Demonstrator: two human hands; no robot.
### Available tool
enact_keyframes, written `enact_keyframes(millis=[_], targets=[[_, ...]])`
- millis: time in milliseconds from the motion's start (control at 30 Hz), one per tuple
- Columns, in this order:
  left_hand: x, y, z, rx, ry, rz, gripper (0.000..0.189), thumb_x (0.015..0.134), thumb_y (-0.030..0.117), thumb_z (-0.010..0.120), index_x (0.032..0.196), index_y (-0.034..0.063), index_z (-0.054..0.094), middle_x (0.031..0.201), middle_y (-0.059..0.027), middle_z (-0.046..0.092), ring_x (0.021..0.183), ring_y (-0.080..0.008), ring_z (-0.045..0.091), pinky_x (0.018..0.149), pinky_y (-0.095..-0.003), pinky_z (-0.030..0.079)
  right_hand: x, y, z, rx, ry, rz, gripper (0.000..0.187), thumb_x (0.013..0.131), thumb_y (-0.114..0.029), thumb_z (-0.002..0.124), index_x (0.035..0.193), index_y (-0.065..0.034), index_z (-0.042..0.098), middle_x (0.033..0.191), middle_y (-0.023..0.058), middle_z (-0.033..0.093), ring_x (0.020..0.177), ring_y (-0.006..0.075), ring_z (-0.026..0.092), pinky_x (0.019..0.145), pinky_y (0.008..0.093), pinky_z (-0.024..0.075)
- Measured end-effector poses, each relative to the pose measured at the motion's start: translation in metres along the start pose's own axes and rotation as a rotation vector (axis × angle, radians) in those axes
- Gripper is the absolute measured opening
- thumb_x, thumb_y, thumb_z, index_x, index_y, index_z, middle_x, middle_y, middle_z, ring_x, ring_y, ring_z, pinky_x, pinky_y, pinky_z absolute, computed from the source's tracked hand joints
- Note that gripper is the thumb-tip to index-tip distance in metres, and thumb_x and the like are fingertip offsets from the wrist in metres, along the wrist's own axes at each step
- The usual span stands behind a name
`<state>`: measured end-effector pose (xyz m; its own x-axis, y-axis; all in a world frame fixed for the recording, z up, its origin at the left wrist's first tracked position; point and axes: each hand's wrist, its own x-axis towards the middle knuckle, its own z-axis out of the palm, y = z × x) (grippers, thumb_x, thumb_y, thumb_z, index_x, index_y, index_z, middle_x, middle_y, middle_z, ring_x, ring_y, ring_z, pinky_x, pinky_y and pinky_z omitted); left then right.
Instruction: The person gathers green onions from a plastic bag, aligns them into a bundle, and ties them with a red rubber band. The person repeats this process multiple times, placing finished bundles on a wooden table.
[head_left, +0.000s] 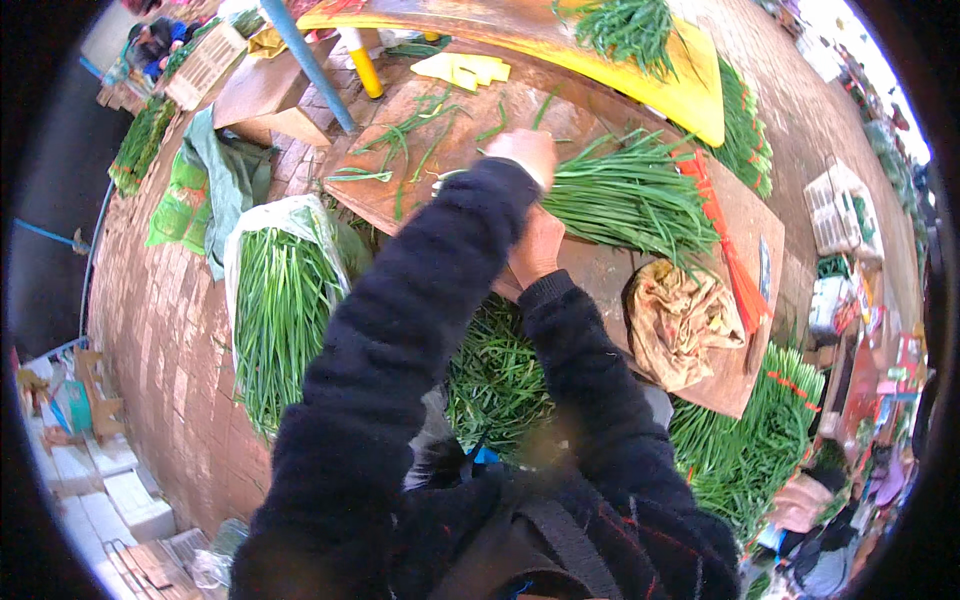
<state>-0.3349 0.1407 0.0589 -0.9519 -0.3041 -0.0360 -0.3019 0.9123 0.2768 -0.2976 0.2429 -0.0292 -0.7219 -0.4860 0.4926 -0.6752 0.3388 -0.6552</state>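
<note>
A bunch of garlic chives (630, 195) lies on a brown wooden board (600, 281), its leaves fanned to the right. Pale stem ends (448, 178) show on the other side of my left sleeve. My left hand (526, 152) is curled at the bunch's far side, its fingers mostly hidden. From the near side, my right hand (538, 238) grips the bunch, partly covered by the left forearm crossing over it. Loose chive leaves (405, 142) are scattered on the board's left. Red ties (724, 240) lie across its right side, beside a crumpled tan cloth (679, 326).
Chives in a white plastic bag (281, 315) stand at left. Loose greens (499, 375) lie below my arms; tied bunches (750, 442) are stacked at right. A yellow-edged table (525, 30), yellow cloth (465, 70) and blue pole (311, 67) are ahead. A person (154, 45) is at far left.
</note>
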Motion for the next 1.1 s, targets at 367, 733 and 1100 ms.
enact_keyframes(millis=[367, 733, 1100], targets=[[-0.087, -0.046, 0.058, -0.143, 0.657, 0.475, 0.023, 0.08, -0.001, 0.056, 0.102, -0.0047, 0.06, 0.108, -0.0165, 0.061, 0.101, -0.033, 0.061, 0.088, -0.0395, 0.051, 0.085, 0.002, -0.035, 0.736, -0.361, 0.695, 0.011, 0.09, -0.011, 0.064, 0.085, -0.0015, 0.065, 0.062, -0.0003, 0.056, 0.049, 0.0074, 0.047, 0.043, 0.0228, 0.0362], [-0.057, -0.073, 0.01, -1.16, -0.03, -0.019, 0.019, 0.091, 0.012, 0.064, 0.096, -0.0038, 0.072, 0.101, -0.0113, 0.073, 0.088, -0.0143, 0.069, 0.079, -0.0302, 0.056, 0.014, -0.024, -0.068, 0.049, -0.179, 0.166, 0.038, 0.085, -0.035, 0.071, 0.111, -0.0079, 0.065, 0.09, 0.0124, 0.069, 0.084, 0.0305, 0.068, 0.071, 0.0404, 0.0519], [-0.011, -0.051, -0.007, -0.704, -0.15, 0.004, 0.019, 0.084, 0.019, 0.072, 0.092, 0.0025, 0.073, 0.072, -0.003, 0.066, 0.066, -0.0089, 0.061, 0.058, -0.0267, 0.052, 0.012, -0.012, -0.036, -0.104, 0.048, -0.063, 0.011, 0.091, -0.017, 0.059, 0.1, -0.0117, 0.065, 0.092, 0.0107, 0.065, 0.082, 0.0317, 0.066, 0.066, 0.0444, 0.0535]])
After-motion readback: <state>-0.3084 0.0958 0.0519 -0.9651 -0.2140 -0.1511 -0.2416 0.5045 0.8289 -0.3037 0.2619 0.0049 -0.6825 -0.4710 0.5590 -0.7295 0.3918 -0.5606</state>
